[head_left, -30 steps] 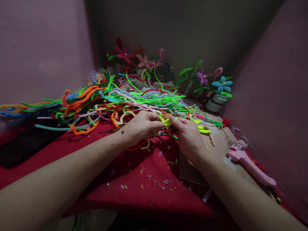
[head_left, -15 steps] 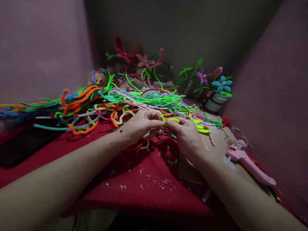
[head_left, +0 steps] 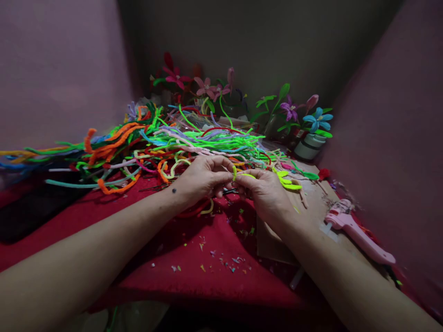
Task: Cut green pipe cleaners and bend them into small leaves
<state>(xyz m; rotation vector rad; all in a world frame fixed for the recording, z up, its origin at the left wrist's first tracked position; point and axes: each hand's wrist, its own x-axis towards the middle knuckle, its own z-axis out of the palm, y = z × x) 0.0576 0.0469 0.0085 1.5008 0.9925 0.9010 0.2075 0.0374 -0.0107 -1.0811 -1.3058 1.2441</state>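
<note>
My left hand (head_left: 207, 177) pinches one end of a short yellow pipe cleaner (head_left: 234, 172) between thumb and fingers. From the right, my right hand (head_left: 268, 189) grips the same yellow piece, its fingertips nearly touching those of my left. Part of the yellow piece shows above my right thumb; the rest is hidden by the fingers. Just right of my right hand, several yellow petal-like loops (head_left: 287, 180) lie on a piece of cardboard (head_left: 294, 203). Behind both hands spreads a heap of green, pink and lilac pipe cleaners (head_left: 221, 143).
A pink glue gun (head_left: 360, 233) rests on the cardboard at right. Pipe-cleaner flowers stand at the back, one blue flower (head_left: 318, 121) in a pale jar (head_left: 309, 146). Orange pipe cleaners (head_left: 114, 140) lie at left. Small scraps dot the red cloth (head_left: 166, 276).
My right fingertips have shifted slightly left and lower on the yellow piece, and its end now stands more upright between the hands. Less of it shows above my right thumb.
</note>
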